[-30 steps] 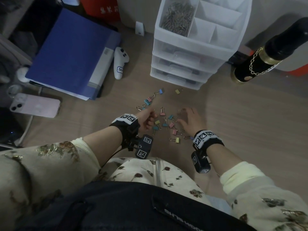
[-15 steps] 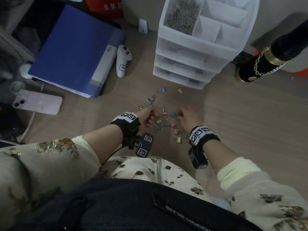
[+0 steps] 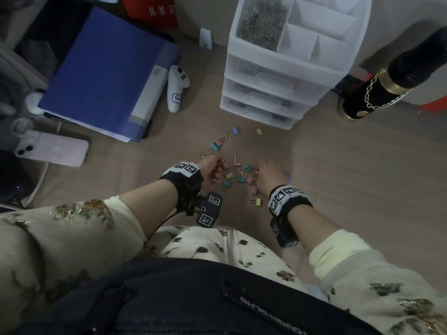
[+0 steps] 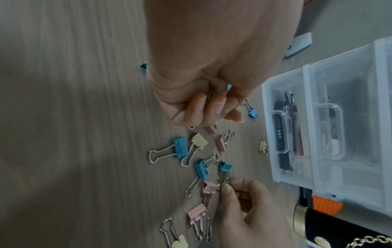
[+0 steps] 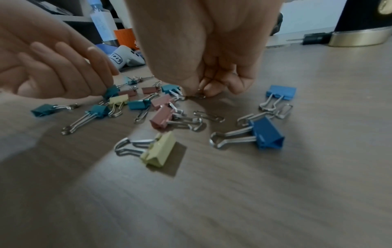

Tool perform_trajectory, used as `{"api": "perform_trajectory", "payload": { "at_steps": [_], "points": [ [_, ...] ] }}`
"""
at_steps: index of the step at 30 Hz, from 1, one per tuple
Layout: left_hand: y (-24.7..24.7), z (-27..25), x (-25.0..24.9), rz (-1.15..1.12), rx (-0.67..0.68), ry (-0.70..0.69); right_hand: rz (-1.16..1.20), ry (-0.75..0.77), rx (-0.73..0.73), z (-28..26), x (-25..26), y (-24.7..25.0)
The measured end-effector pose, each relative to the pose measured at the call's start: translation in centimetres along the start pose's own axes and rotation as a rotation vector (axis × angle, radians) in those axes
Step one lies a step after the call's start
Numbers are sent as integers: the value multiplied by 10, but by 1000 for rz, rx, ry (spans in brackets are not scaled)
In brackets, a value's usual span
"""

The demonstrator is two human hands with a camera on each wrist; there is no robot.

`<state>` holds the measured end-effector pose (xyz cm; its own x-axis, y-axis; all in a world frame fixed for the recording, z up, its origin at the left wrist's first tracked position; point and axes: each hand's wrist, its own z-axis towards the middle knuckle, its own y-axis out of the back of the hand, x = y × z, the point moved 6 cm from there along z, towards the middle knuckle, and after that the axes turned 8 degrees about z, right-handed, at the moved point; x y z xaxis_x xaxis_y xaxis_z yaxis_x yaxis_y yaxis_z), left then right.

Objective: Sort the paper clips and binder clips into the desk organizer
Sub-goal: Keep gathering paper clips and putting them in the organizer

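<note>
Among scattered binder clips (image 3: pixel 229 175) before the organizer (image 3: pixel 285 68), the right hand (image 3: pixel 268 175) pinches a paper clip (image 5: pixel 199 96); the left hand (image 3: pixel 212 169) is curled round clips.

You are at a desk in an office or home study: a wood-grain counter (image 3: pixel 338 180) carries a blue file folder (image 3: pixel 101 71) at upper left, a white drawer organizer (image 3: pixel 273 90) at top centre, a phone (image 3: pixel 52 148) at left, and scattered binder clips (image 3: pixel 229 176) mid-frame.

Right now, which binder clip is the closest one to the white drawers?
The yellow binder clip. It lies alone just in front of the bottom of the desk organizer, apart from the main pile of clips near the hands.
</note>
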<state>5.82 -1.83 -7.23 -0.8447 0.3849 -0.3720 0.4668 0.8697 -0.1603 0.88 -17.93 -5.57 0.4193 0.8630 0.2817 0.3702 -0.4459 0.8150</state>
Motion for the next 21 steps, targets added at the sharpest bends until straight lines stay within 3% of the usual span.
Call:
{"api": "perform_trajectory", "payload": {
  "at_steps": [7, 14, 18, 21],
  "points": [
    [-1, -5, -2, -9, -5, -42, 52, -68, 5, -7, 1, 0],
    [-1, -8, -2, -32, -26, -63, 184, -122, -97, -19, -13, 24],
    [-3, -9, -1, -96, -34, -56, 269, -75, -207, -28, -6, 47],
    [-7, -13, 0, -130, -21, -81, 372, 68, -244, -38, 22, 56]
  ]
}}
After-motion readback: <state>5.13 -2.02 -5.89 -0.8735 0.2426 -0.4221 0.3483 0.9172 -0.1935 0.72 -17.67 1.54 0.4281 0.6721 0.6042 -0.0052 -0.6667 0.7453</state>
